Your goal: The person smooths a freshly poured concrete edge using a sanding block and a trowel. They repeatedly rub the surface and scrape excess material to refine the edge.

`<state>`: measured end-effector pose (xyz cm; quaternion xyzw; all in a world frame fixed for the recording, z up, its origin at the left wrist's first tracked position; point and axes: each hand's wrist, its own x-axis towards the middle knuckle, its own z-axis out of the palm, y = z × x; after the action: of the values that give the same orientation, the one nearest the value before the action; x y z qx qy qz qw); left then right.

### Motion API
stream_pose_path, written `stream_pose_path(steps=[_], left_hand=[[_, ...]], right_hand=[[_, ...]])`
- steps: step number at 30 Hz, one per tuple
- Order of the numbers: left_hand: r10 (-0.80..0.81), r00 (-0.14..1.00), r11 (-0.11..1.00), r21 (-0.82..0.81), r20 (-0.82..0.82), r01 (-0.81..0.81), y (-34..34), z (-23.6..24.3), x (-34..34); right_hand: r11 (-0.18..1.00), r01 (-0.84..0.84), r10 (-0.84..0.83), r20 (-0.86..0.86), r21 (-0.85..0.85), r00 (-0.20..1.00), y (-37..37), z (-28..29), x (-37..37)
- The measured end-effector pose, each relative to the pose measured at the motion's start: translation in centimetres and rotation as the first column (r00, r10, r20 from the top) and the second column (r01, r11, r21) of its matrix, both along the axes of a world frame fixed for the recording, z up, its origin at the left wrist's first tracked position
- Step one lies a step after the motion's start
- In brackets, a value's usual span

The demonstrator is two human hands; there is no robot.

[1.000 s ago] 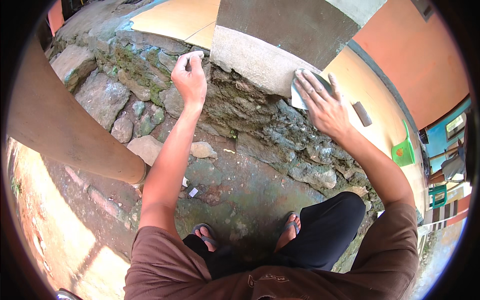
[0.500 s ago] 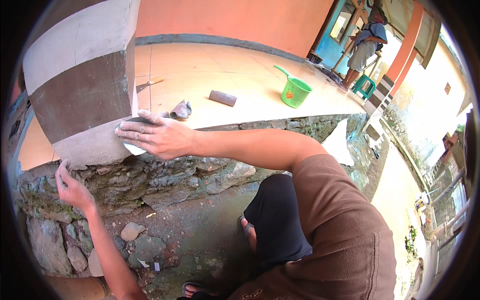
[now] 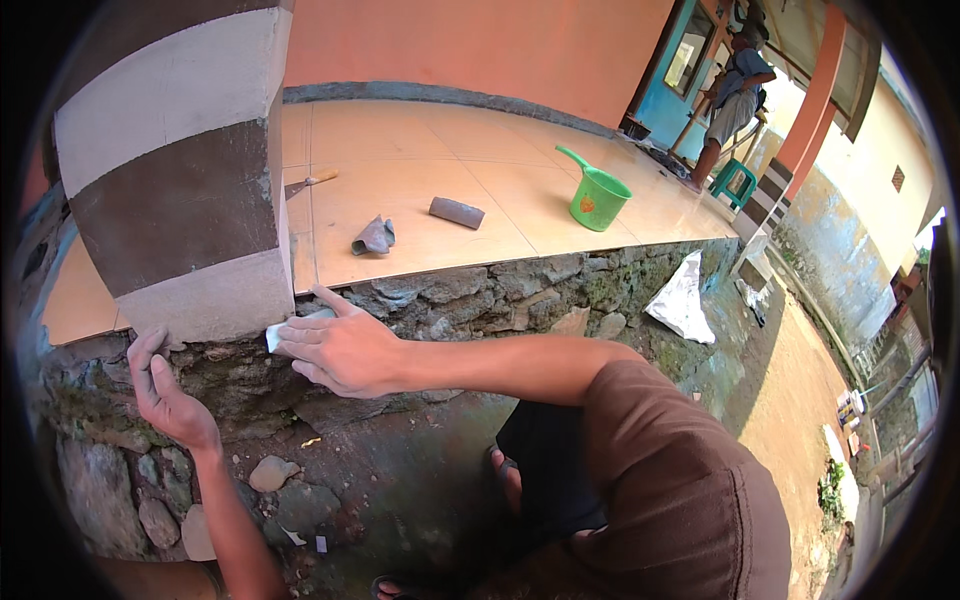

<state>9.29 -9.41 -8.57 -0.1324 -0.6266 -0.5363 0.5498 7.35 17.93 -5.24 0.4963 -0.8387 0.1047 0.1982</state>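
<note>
A square pillar [image 3: 190, 205] with brown and grey-white bands rises at the left, on a rough stone base [image 3: 430, 310]. My right hand [image 3: 345, 352] is closed over a piece of sandpaper [image 3: 273, 338], whose pale side shows past the fingers, at the pillar's lower right corner. My left hand [image 3: 175, 405] holds nothing. Its fingers are loosely bent and apart, with the tips by the pillar's lower left edge. On the tiled ledge lie a crumpled grey-brown sheet [image 3: 373, 237], a rolled brown sheet [image 3: 457, 212] and a trowel [image 3: 312, 183] with a wooden handle.
A green dipper [image 3: 601, 198] stands on the tiles [image 3: 430, 150] further right. A white sheet [image 3: 683, 302] leans on the stone base. At the far right back, a person [image 3: 735, 95] stands near a green stool [image 3: 734, 183]. Loose stones [image 3: 272, 474] lie below my hands.
My right hand has moved down and right with the sandpaper, from the pillar's lower band to its bottom corner. My left hand is lower, its fingers more bent. The view has shifted slightly.
</note>
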Motion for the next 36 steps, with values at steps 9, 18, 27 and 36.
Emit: stream_pose_path(steps=[9,18,27,36], left_hand=[[-0.903,0.384,0.429,0.351,0.193,0.832,10.3,1.9,2.1],[-0.952,0.019,-0.273,0.870,-0.307,0.412,16.6,0.5,4.1],[-0.866,0.219,-0.299,0.816,-0.450,0.495,20.8,0.4,6.4],[-0.877,0.351,-0.040,0.778,-0.327,0.627,27.6,0.7,6.6]], right_hand=[[0.682,0.384,0.376,0.749,-0.623,0.546,4.2,3.8,4.3],[0.775,0.432,0.261,0.857,-0.460,0.444,5.8,5.3,1.9],[0.876,0.389,0.081,0.881,-0.286,0.466,9.1,4.4,-0.3],[0.756,0.575,-0.022,0.866,-0.313,0.500,11.1,4.5,0.3]])
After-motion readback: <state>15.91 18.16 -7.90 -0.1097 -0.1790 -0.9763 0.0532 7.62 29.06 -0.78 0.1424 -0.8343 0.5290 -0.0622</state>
